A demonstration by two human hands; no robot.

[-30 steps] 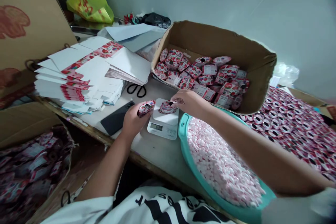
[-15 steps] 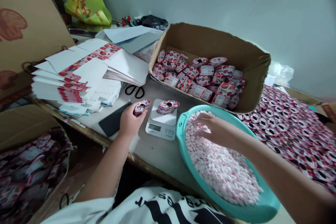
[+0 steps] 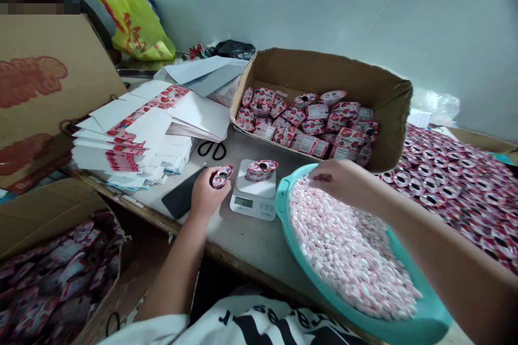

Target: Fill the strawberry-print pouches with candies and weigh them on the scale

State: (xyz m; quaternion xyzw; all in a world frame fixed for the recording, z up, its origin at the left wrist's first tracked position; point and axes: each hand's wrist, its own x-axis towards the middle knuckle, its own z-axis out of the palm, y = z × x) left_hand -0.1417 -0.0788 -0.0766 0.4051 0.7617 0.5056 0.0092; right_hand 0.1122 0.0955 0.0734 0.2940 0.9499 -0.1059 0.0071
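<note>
My left hand (image 3: 206,197) is wrapped round a small pink and red printed packet (image 3: 222,176) with a dark hole in its top. Just to its right, another such packet (image 3: 261,171) stands upright on a white digital scale (image 3: 256,210) with a lit display. My right hand (image 3: 334,177) is over the far left side of a teal basin (image 3: 297,250) full of small pale pink and white candies (image 3: 348,248). Its fingers are drawn together and turned down; whatever they hold is hidden.
Behind the scale is an open cardboard box (image 3: 319,62) of printed packets. Flattened cartons (image 3: 149,113), scissors (image 3: 212,150) and a dark phone (image 3: 182,194) lie at left. Many upright packets (image 3: 449,183) crowd the right side. Another box of packets (image 3: 60,269) stands below left.
My right hand has risen out of the candies and its fingers have drawn together. My left hand still grips its packet. The whole view has shifted a little.
</note>
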